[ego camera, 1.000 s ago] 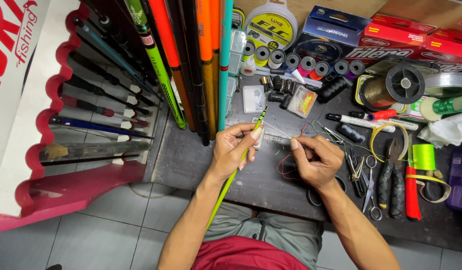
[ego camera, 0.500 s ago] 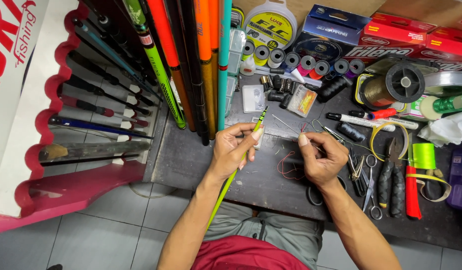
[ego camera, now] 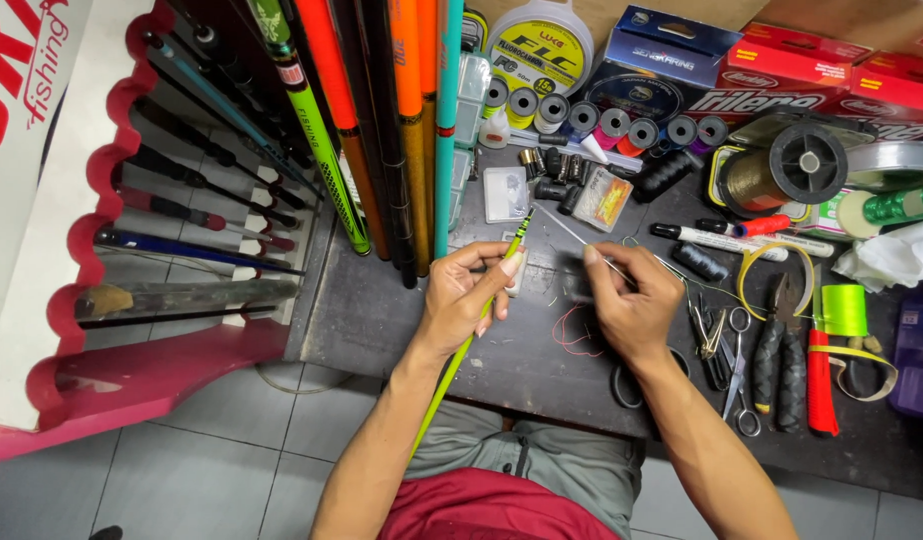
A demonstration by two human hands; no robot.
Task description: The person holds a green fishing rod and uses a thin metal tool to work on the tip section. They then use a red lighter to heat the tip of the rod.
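Observation:
My left hand (ego camera: 469, 298) grips a thin yellow-green rod section (ego camera: 460, 360) that runs from my lap up to a dark-banded tip (ego camera: 523, 228) above the workbench. My right hand (ego camera: 632, 303) is pinched on a thin pale rod tip piece (ego camera: 567, 229) that slants up and left toward the green rod's end. The two hands sit a little apart over the dark bench top (ego camera: 382, 320). A loose red thread (ego camera: 572, 335) lies on the bench below my right hand.
Several upright fishing rods (ego camera: 402, 120) lean at the bench's left, beside a red-and-white rod display stand (ego camera: 92, 250). Thread spools (ego camera: 612, 125), line reels (ego camera: 797, 165), marker pens (ego camera: 717, 238), scissors (ego camera: 737, 370), pliers (ego camera: 782, 350) and boxes (ego camera: 802, 70) crowd the right and back.
My right hand has risen slightly and closed in toward the green rod's tip, bringing the thin pale piece nearer to it. The left hand has stayed almost still.

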